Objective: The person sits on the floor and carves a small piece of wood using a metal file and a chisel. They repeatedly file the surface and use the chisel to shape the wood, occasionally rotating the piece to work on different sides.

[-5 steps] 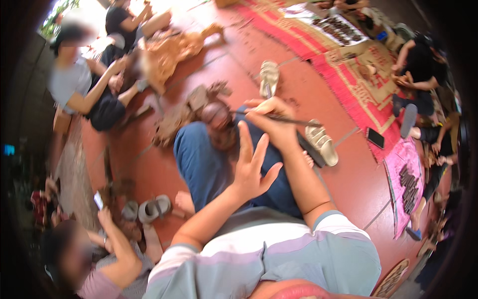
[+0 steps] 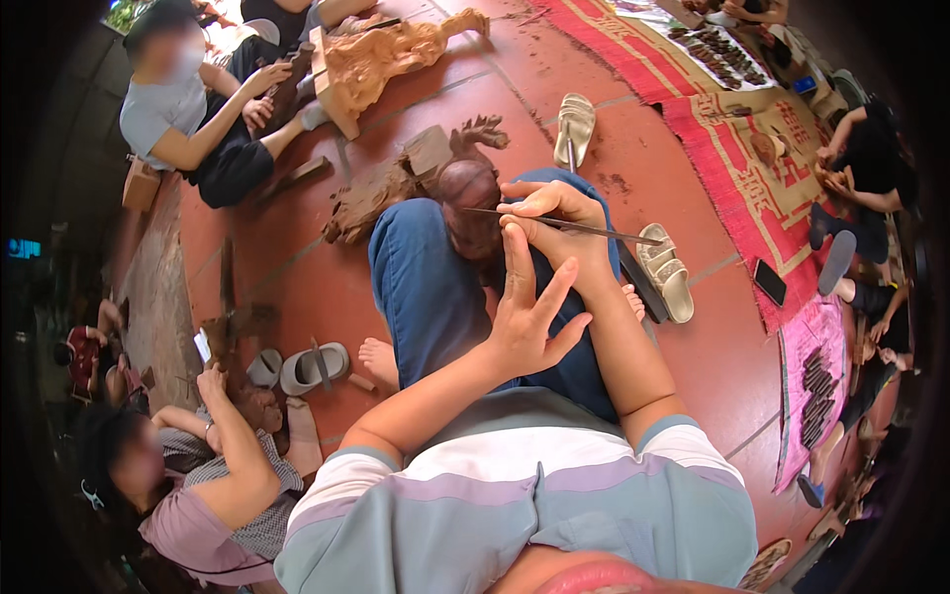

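Note:
My right hand (image 2: 566, 223) grips a slender dark carving tool (image 2: 618, 235) in a pinch near its middle. The tool's thin tip lies against, or just in front of, a dark reddish-brown wooden carving (image 2: 470, 186) with a smooth rounded top. That carving rests between my blue-trousered knees; its lower part is hidden by my legs and hands. My left hand (image 2: 529, 332) is open, fingers spread, its raised index fingertip close by the right hand and the carving. Whether that fingertip touches either, I cannot tell.
Rough wood pieces (image 2: 371, 203) lie beyond my knees, and a large orange-brown carving (image 2: 391, 64) farther back. Sandals (image 2: 665, 272) and a phone (image 2: 770, 282) lie to the right. Several dark sticks (image 2: 817, 396) rest on a pink cloth. People sit on both sides.
The view has shifted, so the surroundings appear farther up and right. The tool's tip has moved from the carving's right edge to across its front. My left index fingertip is nearer the right hand.

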Available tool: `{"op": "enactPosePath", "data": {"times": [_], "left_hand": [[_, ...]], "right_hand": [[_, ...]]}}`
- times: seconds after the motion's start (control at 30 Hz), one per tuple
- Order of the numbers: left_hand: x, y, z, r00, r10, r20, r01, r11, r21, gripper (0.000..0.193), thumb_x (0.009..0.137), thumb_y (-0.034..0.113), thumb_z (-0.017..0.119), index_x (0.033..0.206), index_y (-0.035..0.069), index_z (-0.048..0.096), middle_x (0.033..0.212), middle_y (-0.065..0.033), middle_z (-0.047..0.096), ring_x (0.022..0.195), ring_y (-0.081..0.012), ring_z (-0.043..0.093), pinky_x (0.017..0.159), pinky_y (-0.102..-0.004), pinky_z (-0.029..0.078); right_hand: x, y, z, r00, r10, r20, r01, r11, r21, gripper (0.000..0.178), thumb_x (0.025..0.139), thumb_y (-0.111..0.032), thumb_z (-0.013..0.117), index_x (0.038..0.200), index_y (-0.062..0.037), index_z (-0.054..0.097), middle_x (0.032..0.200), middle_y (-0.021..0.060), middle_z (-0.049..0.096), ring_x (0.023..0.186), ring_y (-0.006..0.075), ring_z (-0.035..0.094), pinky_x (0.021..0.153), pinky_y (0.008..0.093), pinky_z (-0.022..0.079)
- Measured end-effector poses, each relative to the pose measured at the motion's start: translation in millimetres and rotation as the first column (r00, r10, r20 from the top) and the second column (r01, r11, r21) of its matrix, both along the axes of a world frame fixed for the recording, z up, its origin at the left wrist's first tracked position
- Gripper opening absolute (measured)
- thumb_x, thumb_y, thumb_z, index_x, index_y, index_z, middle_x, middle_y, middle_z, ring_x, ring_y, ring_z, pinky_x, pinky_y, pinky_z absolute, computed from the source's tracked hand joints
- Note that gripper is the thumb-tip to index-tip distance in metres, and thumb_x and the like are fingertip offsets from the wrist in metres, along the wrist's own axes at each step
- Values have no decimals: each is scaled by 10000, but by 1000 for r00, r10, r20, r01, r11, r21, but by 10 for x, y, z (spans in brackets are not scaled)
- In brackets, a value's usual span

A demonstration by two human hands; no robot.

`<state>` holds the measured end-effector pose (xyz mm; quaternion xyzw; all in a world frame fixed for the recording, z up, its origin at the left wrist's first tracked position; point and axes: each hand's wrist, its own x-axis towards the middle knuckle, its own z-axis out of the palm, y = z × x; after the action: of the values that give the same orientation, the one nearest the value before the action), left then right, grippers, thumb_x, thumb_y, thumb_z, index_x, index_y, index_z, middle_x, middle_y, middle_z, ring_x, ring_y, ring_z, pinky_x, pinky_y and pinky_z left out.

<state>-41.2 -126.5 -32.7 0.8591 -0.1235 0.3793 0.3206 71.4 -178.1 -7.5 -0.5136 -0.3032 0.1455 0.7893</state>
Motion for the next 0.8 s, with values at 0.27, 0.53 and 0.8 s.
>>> {"op": "enactPosePath", "data": {"times": [0.27,0.53,0.8], "left_hand": [[55,179,121,949,-265,-171,254,963,-88,759,733,174,754,1390,1,418,1465,-426,47,1402,-516,30,1124,-481,185],[76,113,0,987,-145,-72,138,986,-93,687,779,162,714,1367,-43,424,1456,-440,4,1392,-529,-31,1119,-520,154],[233,91,189,944,-304,-127,278,942,-187,671,737,128,730,1348,2,483,1484,-398,43,1400,-520,-20,1122,-522,152]], "right_hand": [[134,-102,-90,982,-173,79,161,977,140,144,760,84,698,863,-9,658,984,168,678,943,218,663,891,326,514],[79,-16,-9,993,58,-106,-56,998,26,146,733,70,712,833,-35,705,868,64,700,918,152,649,937,311,475],[219,-141,-97,993,-102,-62,113,970,215,148,715,98,707,818,-1,669,927,154,687,987,237,643,899,349,524]]}}
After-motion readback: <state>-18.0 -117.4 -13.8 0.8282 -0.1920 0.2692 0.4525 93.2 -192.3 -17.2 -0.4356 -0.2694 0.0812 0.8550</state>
